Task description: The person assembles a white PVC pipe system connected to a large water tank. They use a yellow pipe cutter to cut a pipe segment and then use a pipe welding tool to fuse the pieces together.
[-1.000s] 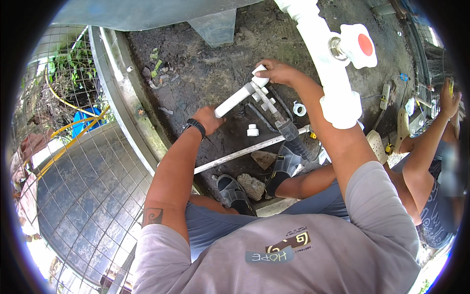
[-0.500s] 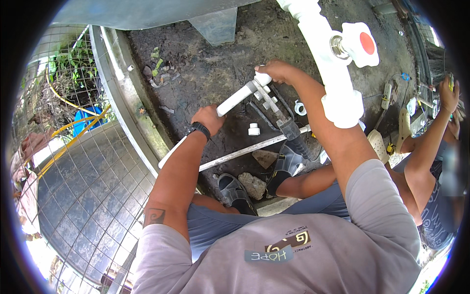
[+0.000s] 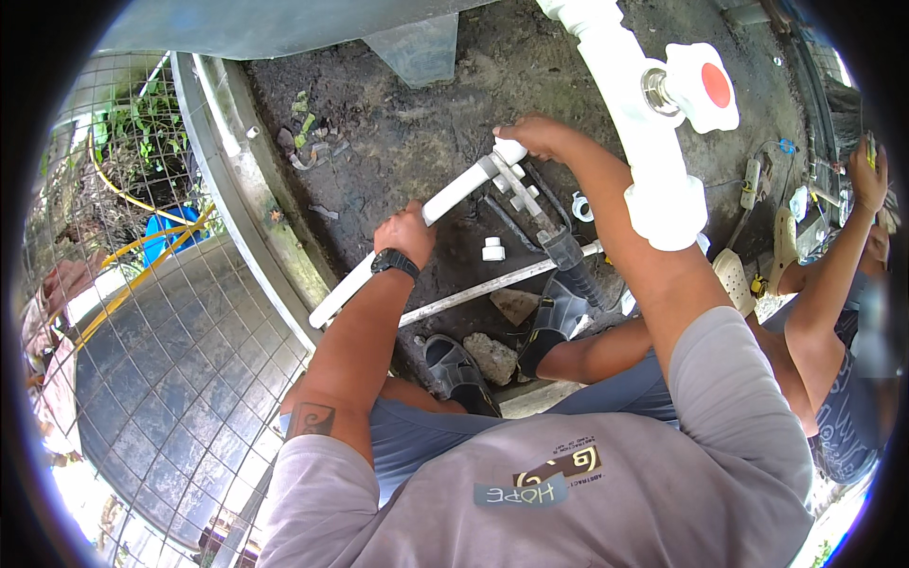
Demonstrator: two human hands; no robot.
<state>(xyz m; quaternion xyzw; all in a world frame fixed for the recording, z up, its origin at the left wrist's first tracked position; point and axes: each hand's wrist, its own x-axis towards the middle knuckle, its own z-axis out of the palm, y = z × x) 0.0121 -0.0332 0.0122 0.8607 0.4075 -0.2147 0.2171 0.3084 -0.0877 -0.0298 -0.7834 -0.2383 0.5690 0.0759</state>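
A long white plastic pipe [image 3: 460, 194] slants across the ground in front of me. My left hand [image 3: 405, 234] is closed round its middle, and its lower end shows beyond my wrist. At the pipe's upper end sits a white pipe fitting [image 3: 509, 150], with the fingers of my right hand [image 3: 536, 135] closed on it. Just under that end lies a grey metal tool [image 3: 526, 201] with side sockets and a black ribbed handle [image 3: 568, 254]; it looks like a pipe heating iron. Whether the pipe touches it, I cannot tell.
A white pipe with a red-capped valve [image 3: 699, 87] rises close at the upper right. Loose white fittings [image 3: 493, 250] and a thin white pipe [image 3: 497, 292] lie near my feet. Wire mesh [image 3: 180, 360] stands at left. Another person's hand [image 3: 866, 178] is at far right.
My left wrist and forearm have shifted slightly right, uncovering more of the pipe's lower part. My right hand stays on the fitting.
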